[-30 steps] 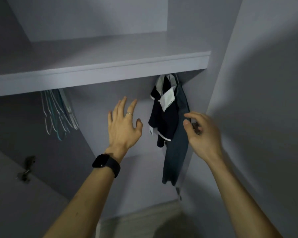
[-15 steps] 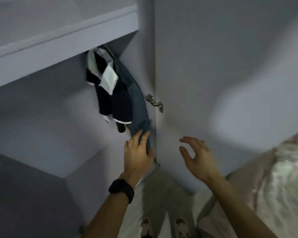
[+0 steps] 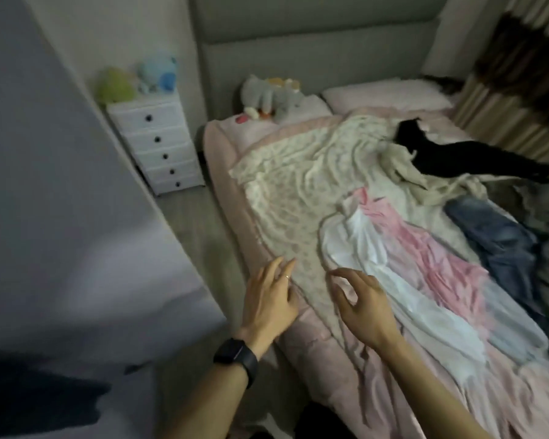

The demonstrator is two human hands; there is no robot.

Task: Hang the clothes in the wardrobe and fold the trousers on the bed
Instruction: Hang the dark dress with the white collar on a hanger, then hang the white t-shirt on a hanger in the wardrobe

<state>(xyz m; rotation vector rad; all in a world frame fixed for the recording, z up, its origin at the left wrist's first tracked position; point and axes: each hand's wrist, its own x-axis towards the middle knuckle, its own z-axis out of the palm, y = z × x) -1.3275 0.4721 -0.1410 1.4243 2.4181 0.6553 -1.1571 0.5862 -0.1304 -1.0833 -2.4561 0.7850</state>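
Both hands are empty: left hand [image 3: 268, 307] and right hand [image 3: 362, 308] hover, fingers loose, over the near edge of the bed [image 3: 324, 369]. By my read, most of the job is left. White garment [image 3: 362, 245], pink garment [image 3: 425, 251] and black garment [image 3: 450, 156] lie unhung. Denim trousers [image 3: 495, 236] lie crumpled and unfolded on the far side. Wardrobe door [image 3: 61, 191] on your left shows nothing hung.

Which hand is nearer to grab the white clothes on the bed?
Probably the right hand: it hovers open beside the white clothes, while the left hand sits farther off at the edge of the bed.
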